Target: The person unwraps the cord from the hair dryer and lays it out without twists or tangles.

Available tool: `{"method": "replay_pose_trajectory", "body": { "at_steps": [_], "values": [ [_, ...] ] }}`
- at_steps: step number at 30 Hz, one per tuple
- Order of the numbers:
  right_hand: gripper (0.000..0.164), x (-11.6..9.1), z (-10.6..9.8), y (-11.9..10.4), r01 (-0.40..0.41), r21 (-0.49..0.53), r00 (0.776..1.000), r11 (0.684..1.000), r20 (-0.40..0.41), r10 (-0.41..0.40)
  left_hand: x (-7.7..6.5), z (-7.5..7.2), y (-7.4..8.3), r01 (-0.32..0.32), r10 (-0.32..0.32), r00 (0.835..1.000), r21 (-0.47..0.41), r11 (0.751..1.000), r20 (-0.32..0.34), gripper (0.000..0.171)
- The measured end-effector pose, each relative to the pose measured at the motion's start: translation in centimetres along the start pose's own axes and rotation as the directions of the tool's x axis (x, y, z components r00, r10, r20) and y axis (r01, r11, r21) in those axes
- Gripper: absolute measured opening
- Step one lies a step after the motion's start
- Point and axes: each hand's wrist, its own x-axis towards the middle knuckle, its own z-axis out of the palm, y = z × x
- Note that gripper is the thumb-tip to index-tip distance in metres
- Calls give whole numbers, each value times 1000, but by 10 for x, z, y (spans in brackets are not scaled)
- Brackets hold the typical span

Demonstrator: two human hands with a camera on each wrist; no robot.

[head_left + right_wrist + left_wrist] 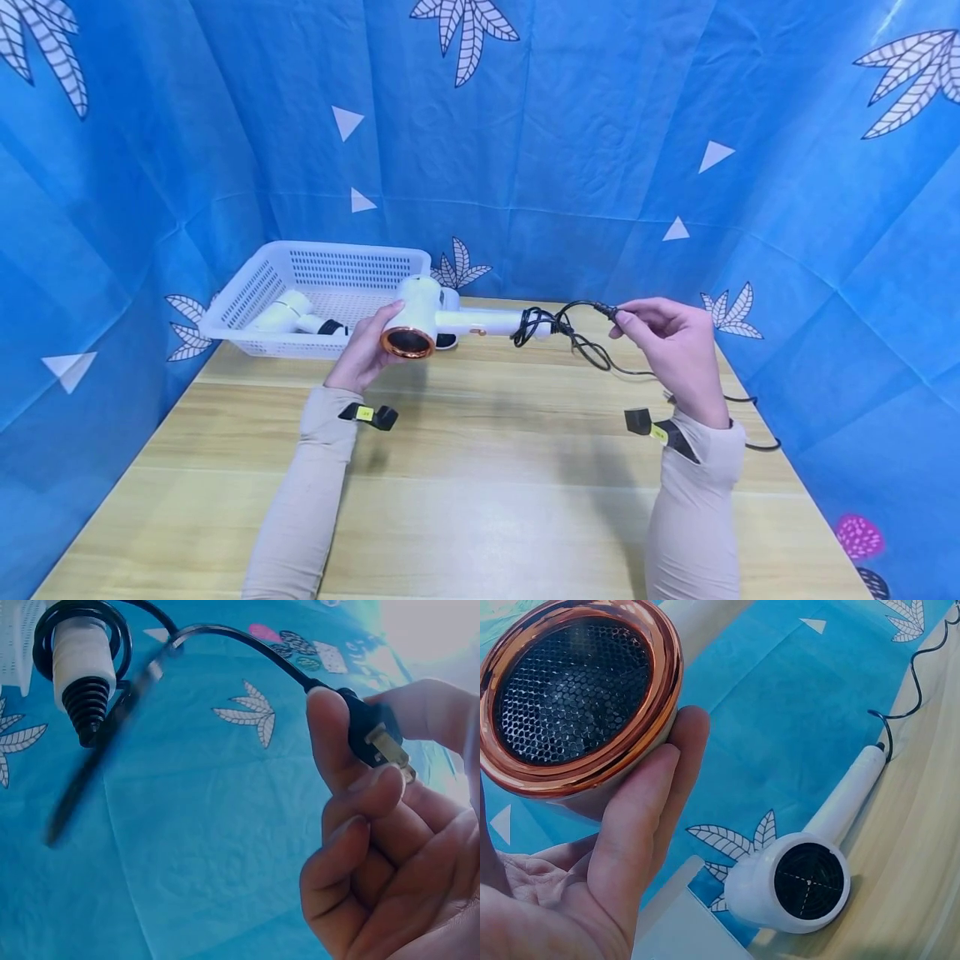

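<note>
My left hand (365, 348) grips the head of a white hair dryer (422, 302) with a copper ring round its mesh end. Its handle points right. Loops of black cord (581, 337) wrap loosely round the handle's end and hang beside it. With thumb and fingers my right hand (675, 346) pinches the black plug (365, 727) on that cord; metal prongs show in the right wrist view. Behind the held dryer, mostly hidden in the head view, a second white hair dryer (829, 817) with a black grille lies on the table, its own cord (919, 686) trailing from the handle.
At the back left stands a white perforated basket (358, 258) with a white hair dryer (281, 312) in it. Black cord (763, 447) lies on the wooden table (487, 517) near its right edge. A blue patterned curtain (585, 125) surrounds the table's back and sides.
</note>
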Motion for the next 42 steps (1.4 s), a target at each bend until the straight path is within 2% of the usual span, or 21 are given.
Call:
{"method": "replay_pose_trajectory", "body": {
  "at_steps": [6, 10, 16, 23, 28, 32, 42],
  "values": [
    [17, -2, -3, -2, -23, 14, 996, 1000, 88, 22, -1, -1, 2, 5, -5, 1000, 15, 1000, 3, 71],
    [18, -3, -5, -2, -56, 17, 985, 998, 161, 52, -1, -1, 3, 7, -7, 1000, 28, 1000, -8, 70],
    [18, 0, -8, 3, -70, -13, 960, 997, 271, 71, -2, 0, 6, 10, -10, 1000, 17, 1000, -3, 67],
    [19, 5, -10, 15, -93, -57, 919, 994, 380, 108, -2, 1, 6, 12, -12, 1000, 27, 1000, 7, 67],
    [19, 9, -12, 25, -149, -134, 880, 980, 434, 193, -3, 0, 5, 9, -10, 1000, 44, 999, 20, 69],
    [17, 13, -13, 34, -156, -163, 855, 974, 471, 216, -3, -1, 4, 7, -8, 1000, 40, 999, 27, 69],
    [16, 18, -11, 53, -154, -211, 828, 965, 505, 243, -4, 0, 5, 10, -11, 1000, 45, 999, 23, 69]
  ]
}}
